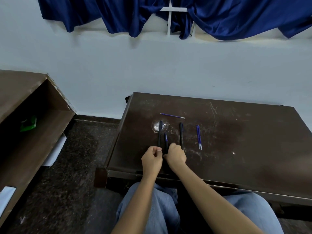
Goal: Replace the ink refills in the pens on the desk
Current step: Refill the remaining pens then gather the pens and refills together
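On the dark brown desk point(236, 141) lie two capped black pens, one on the left point(159, 132) and one on the right point(181, 135). Between them a shorter dark pen piece point(166, 141), showing blue at its far end, points away from me. My right hand point(175, 156) curls round its near end. Just left of that end, my left hand point(151, 160) has its fingers curled, thumb and forefinger pinched on something small that I cannot make out. A single blue refill point(172, 115) lies crosswise farther back. Two blue refills point(199, 137) lie side by side at the right.
The desk's far edge stands against a pale wall under blue curtains point(168, 16). A brown open shelf unit point(33, 115) holding a green object point(28, 124) stands to the left across a strip of dark floor. My knees in jeans point(160, 208) are under the desk's near edge.
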### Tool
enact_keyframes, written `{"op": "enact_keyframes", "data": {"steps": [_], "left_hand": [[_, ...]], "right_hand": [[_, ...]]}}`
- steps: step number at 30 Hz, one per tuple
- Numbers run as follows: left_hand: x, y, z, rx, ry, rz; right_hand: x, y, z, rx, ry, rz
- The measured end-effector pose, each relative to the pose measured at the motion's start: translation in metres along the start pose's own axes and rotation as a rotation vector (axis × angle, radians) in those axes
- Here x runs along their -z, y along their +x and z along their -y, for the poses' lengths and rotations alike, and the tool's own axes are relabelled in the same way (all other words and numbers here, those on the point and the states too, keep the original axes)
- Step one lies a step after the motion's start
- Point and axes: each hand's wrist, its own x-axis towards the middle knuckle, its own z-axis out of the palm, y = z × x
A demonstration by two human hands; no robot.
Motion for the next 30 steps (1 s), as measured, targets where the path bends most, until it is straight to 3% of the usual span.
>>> {"op": "enact_keyframes", "data": {"steps": [3,8,12,15,20,24,30], "left_hand": [[0.0,-0.001,0.002,0.053,-0.053,0.01],[-0.002,-0.004,0.002,0.197,-0.159,0.098],[-0.002,-0.006,-0.001,0.261,-0.338,0.203],[0.001,-0.009,-0.006,0.237,-0.445,0.178],[0.005,-0.014,-0.01,0.089,-0.235,0.23],[0.003,-0.016,-0.012,-0.007,-0.111,0.34],[0.004,-0.011,-0.012,-0.039,-0.085,0.347]], "right_hand": [[-0.002,-0.011,-0.008,-0.031,0.129,0.02],[0.001,-0.034,-0.022,-0.056,0.667,0.172],[0.007,-0.049,-0.028,0.058,0.693,0.331],[0.017,-0.044,-0.031,0.032,0.746,0.287],[0.036,-0.033,-0.027,-0.014,0.943,0.101],[0.041,-0.026,-0.023,0.057,0.897,0.064],[0.039,-0.015,-0.018,0.0,0.97,0.142]]}}
